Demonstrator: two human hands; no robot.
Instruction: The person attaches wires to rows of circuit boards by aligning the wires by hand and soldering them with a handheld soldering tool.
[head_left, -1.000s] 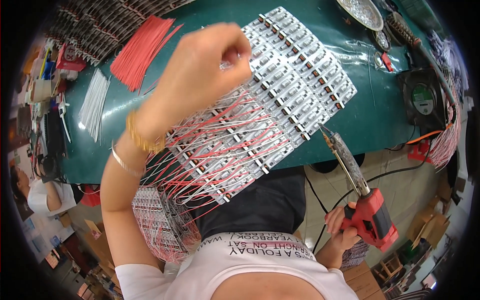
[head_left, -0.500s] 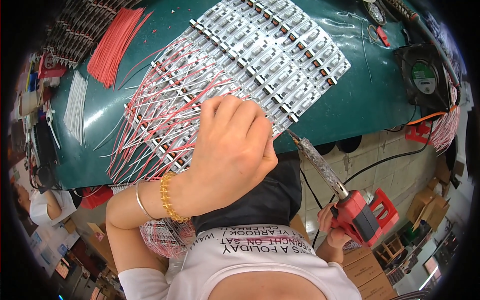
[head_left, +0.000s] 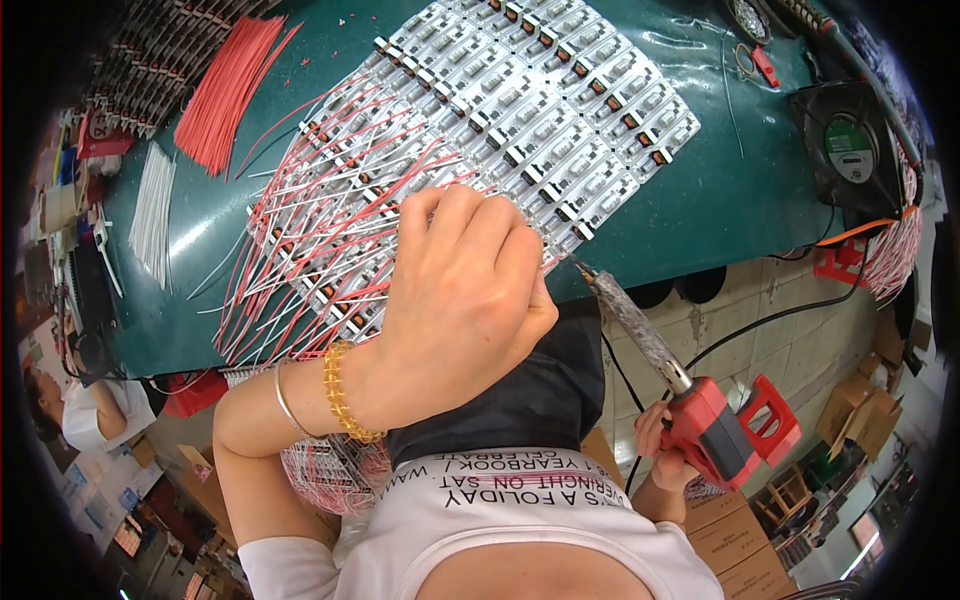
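Observation:
My left hand (head_left: 470, 280) is closed, palm down, over the near edge of a panel of small silver circuit boards (head_left: 530, 105). Its fingertips are hidden beneath it; the end of a red wire (head_left: 550, 264) pokes out beside the fingers toward the iron. In my right hand (head_left: 664, 452) is a red and black soldering gun (head_left: 715, 432). Its long barrel points up and left, with the tip just off the panel's near corner, close to that wire end. Many red and white wires (head_left: 330, 215) fan across the panel's left part.
A bundle of red wires (head_left: 228, 95) and a smaller bundle of white wires (head_left: 152, 215) lie on the green table (head_left: 690, 225). A black fan (head_left: 846, 150) stands at the right. A black cable (head_left: 745, 345) hangs below. At far left a person's arm (head_left: 100, 415) shows.
The soldering gun's tip has shifted slightly left, nearer the left hand. My left hand has barely moved, and the panel lies almost as before.

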